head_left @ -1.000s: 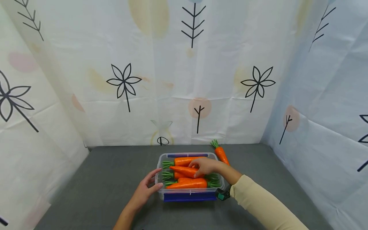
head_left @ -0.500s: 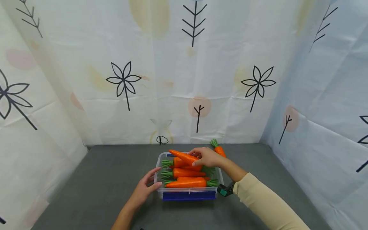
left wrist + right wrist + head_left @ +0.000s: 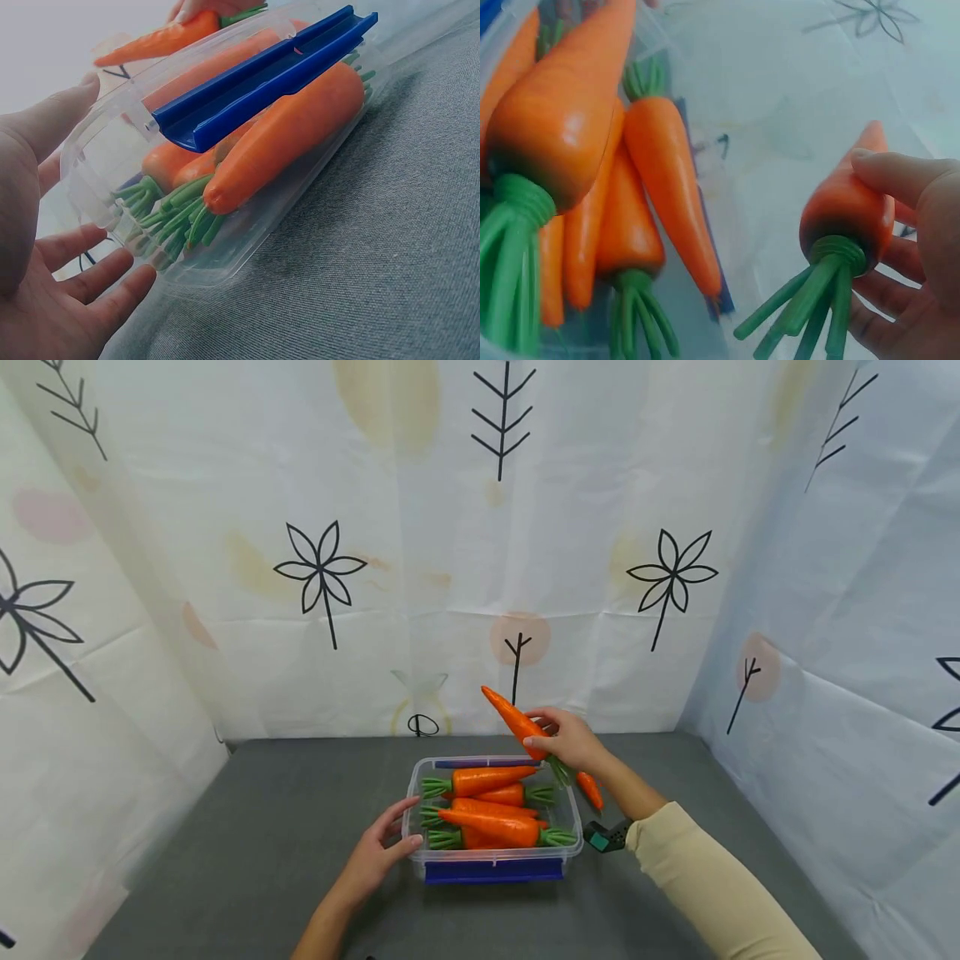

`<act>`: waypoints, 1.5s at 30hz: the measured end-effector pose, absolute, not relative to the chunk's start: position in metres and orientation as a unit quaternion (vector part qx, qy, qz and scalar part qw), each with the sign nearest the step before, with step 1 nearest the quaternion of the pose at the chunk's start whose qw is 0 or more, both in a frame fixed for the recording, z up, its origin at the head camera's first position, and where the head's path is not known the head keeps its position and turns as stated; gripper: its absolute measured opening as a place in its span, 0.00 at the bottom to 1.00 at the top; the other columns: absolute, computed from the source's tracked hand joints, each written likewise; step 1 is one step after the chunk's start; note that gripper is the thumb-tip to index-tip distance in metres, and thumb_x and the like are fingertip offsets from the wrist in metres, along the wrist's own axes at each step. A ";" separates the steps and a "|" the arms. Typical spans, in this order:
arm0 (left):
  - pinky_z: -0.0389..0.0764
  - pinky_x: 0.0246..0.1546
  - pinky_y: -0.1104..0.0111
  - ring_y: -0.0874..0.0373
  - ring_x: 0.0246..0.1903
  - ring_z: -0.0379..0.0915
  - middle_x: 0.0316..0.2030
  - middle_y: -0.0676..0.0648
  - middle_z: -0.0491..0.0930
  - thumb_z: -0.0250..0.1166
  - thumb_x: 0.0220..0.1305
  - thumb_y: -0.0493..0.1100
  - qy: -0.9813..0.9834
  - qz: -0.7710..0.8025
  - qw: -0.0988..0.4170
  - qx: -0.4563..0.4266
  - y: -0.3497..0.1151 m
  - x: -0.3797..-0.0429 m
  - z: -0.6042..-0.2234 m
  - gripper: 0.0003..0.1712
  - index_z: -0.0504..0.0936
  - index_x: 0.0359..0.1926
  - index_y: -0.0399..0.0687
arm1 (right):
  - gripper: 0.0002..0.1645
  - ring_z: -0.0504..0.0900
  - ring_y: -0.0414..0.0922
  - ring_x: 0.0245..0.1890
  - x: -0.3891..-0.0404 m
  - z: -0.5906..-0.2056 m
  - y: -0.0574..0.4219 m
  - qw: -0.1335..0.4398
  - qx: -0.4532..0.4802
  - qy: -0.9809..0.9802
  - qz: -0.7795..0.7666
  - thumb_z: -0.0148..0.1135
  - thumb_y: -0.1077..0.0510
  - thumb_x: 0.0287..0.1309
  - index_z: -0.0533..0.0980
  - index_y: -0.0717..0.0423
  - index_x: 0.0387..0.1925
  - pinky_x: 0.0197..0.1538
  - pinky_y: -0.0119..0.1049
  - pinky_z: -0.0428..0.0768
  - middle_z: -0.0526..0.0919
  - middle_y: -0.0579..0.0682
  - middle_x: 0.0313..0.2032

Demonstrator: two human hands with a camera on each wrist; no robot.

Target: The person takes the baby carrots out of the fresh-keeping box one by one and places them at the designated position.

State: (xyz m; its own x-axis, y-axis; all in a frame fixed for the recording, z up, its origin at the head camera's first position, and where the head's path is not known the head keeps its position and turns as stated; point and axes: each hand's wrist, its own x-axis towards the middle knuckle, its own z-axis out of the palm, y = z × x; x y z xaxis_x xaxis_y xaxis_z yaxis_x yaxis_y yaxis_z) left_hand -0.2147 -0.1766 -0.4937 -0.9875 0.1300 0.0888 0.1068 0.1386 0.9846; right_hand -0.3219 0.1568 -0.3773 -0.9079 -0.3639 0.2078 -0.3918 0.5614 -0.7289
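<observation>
Gripping a carrot (image 3: 516, 722) high in the fingers of the right hand (image 3: 574, 747), near the far right corner of the clear box (image 3: 493, 870) of carrots (image 3: 492, 782), and touching its left side with the unclenched left hand (image 3: 375, 852).

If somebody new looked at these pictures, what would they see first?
Probably the bright orange carrot held up in the person's right grip, near the far right corner of the clear box. Next, the carrots piled inside that box, behind its blue clasp. Then maybe the black flower drawings on the pale backdrop.
</observation>
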 end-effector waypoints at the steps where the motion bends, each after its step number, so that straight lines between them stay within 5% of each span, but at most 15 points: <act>1: 0.75 0.51 0.52 0.39 0.58 0.68 0.63 0.37 0.69 0.65 0.64 0.39 0.755 0.651 0.008 0.079 -0.177 -0.215 -0.494 0.30 0.70 0.67 0.53 | 0.29 0.80 0.52 0.44 -0.323 -0.378 0.160 0.027 0.210 -0.884 0.416 0.67 0.54 0.61 0.73 0.55 0.62 0.41 0.42 0.80 0.80 0.57 0.50; 29: 0.76 0.50 0.52 0.39 0.56 0.69 0.61 0.36 0.70 0.66 0.63 0.38 0.756 0.650 -0.003 0.083 -0.176 -0.215 -0.496 0.30 0.71 0.66 0.53 | 0.28 0.78 0.61 0.46 -0.336 -0.426 0.233 0.089 0.031 -0.908 0.409 0.65 0.57 0.62 0.71 0.64 0.61 0.40 0.46 0.81 0.76 0.67 0.49; 38: 0.75 0.51 0.51 0.40 0.57 0.69 0.61 0.35 0.70 0.65 0.64 0.39 0.760 0.645 0.004 0.080 -0.176 -0.216 -0.495 0.30 0.70 0.67 0.52 | 0.28 0.79 0.56 0.36 -0.335 -0.448 0.249 0.087 0.003 -0.927 0.364 0.65 0.56 0.61 0.72 0.67 0.59 0.35 0.46 0.80 0.78 0.67 0.45; 45: 0.75 0.52 0.50 0.37 0.58 0.68 0.62 0.34 0.69 0.64 0.65 0.39 0.754 0.651 0.012 0.084 -0.176 -0.214 -0.494 0.30 0.69 0.68 0.51 | 0.28 0.79 0.60 0.41 -0.334 -0.458 0.257 0.070 -0.007 -0.944 0.323 0.67 0.56 0.59 0.73 0.71 0.55 0.42 0.51 0.78 0.79 0.68 0.46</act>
State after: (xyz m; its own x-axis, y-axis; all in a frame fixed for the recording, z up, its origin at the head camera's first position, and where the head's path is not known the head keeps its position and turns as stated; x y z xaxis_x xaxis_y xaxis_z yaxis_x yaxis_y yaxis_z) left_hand -0.2142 -0.1763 -0.4935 -0.9857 0.1417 0.0913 0.1111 0.1387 0.9841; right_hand -0.3342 0.2569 -0.4582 -0.9901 0.0588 0.1273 -0.0316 0.7909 -0.6111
